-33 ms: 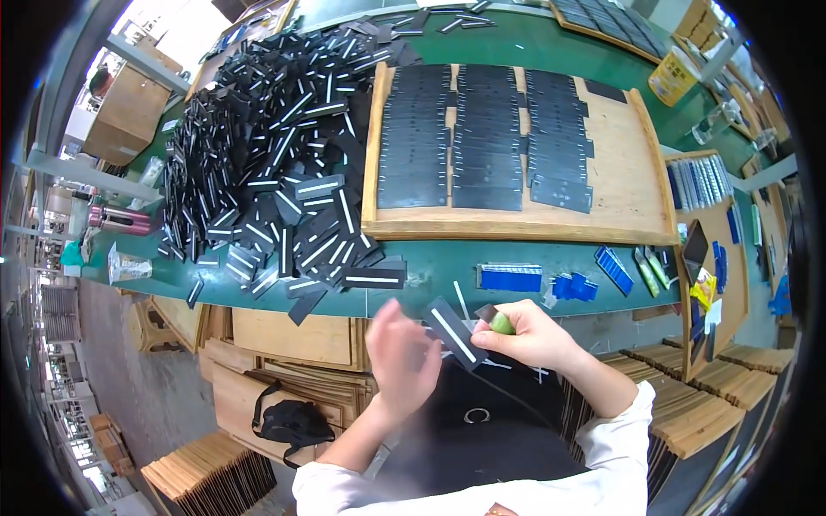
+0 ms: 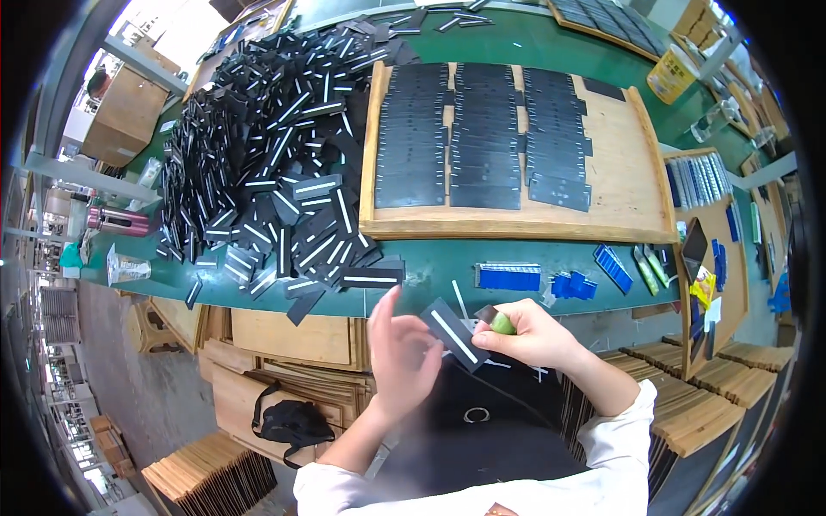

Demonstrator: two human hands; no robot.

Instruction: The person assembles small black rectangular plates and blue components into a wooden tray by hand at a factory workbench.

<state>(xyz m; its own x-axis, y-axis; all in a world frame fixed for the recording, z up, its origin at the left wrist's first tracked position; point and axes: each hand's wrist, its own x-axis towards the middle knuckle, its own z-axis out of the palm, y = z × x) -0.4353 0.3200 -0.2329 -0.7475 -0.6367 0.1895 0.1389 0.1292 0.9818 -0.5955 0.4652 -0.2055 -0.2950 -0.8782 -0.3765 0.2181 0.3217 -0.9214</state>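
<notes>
My right hand (image 2: 546, 340) pinches the lower end of a dark flat card (image 2: 443, 320) with a white strip along its middle. The same hand also grips a short green-handled tool (image 2: 502, 324) with a small dark blade-like end. Just left of the card, my left hand (image 2: 403, 365) is raised with fingers apart and nothing visible in it; its fingertips are slightly blurred. Beyond both hands, a large heap of similar dark cards (image 2: 258, 155) covers the left of the green table (image 2: 422, 249).
A wooden tray (image 2: 516, 230) with overlapping rows of dark cards lies behind my hands. Blue strips (image 2: 509, 277) and green-handled tools (image 2: 654, 268) sit along the table's near edge. Stacked wooden boards (image 2: 211, 469) stand lower left, a black bag (image 2: 292, 423) nearby.
My left hand's fingers have lifted slightly and spread. The right hand, the card and the green-handled tool have hardly moved.
</notes>
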